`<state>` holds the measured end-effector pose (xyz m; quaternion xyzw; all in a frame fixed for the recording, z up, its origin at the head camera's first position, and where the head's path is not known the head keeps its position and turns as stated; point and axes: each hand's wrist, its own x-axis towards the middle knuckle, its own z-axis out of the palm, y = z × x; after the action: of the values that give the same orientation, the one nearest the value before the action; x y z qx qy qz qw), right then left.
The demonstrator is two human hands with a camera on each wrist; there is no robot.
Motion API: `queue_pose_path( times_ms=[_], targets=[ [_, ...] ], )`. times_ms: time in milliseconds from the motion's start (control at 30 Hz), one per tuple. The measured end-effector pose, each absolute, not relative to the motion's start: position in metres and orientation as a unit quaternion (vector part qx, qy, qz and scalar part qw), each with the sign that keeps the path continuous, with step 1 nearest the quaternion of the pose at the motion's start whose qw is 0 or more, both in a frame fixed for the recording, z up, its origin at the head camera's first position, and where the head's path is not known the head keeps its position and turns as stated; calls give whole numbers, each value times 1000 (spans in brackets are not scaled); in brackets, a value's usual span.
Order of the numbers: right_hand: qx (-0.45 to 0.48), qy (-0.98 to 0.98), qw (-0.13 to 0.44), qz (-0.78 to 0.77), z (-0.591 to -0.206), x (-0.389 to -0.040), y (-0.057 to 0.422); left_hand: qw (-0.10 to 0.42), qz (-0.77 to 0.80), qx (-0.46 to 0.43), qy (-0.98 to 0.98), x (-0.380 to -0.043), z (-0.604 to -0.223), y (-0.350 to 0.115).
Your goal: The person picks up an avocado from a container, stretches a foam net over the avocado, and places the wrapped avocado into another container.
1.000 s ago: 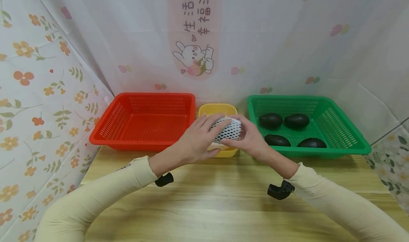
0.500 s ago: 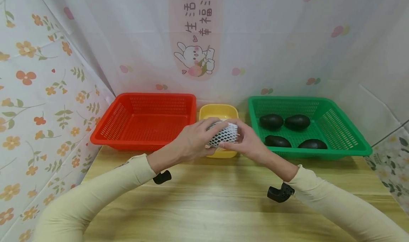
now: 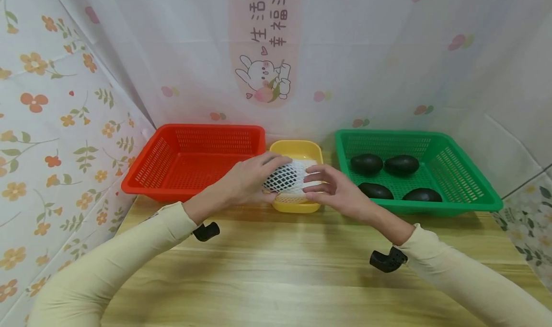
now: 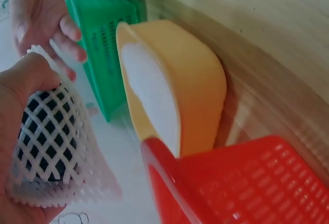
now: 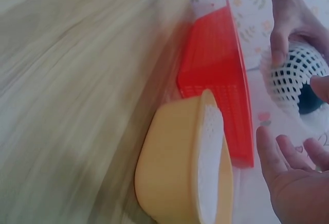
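Observation:
My left hand (image 3: 246,179) grips a dark avocado (image 5: 310,100) wrapped in a white foam net (image 3: 282,177), held above the yellow basket (image 3: 297,207). In the left wrist view, the thumb presses on the net and the dark skin shows through the mesh. The net's loose end stretches out to the right past the fruit. Beside that end is my right hand (image 3: 340,192), its fingers spread and apart from the avocado in the right wrist view. White foam nets (image 4: 149,88) fill much of the yellow basket.
A red basket (image 3: 194,192) stands to the left of the yellow one. On the right, a green basket (image 3: 457,204) holds several bare avocados (image 3: 401,164). The wooden table (image 3: 284,269) extends in front, and a printed curtain (image 3: 366,68) hangs behind.
The netted avocado has moved left in my left hand. My right hand has let go of it and opened, drawing slightly right, and more of the net's loose end shows.

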<state>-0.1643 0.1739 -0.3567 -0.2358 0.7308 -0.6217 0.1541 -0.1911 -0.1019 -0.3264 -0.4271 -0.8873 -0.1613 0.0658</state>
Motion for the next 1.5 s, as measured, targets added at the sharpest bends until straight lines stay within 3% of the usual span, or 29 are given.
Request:
queue_pose_path(
  times_ms=[367, 1500],
  targets=[
    [-261, 788, 116, -545, -355, -168, 192, 11, -182, -376, -909, -201, -321, -125],
    [-254, 852, 35, -456, -342, -178, 280, -29, -151, -274, -949, -221, -338, -192]
  ],
)
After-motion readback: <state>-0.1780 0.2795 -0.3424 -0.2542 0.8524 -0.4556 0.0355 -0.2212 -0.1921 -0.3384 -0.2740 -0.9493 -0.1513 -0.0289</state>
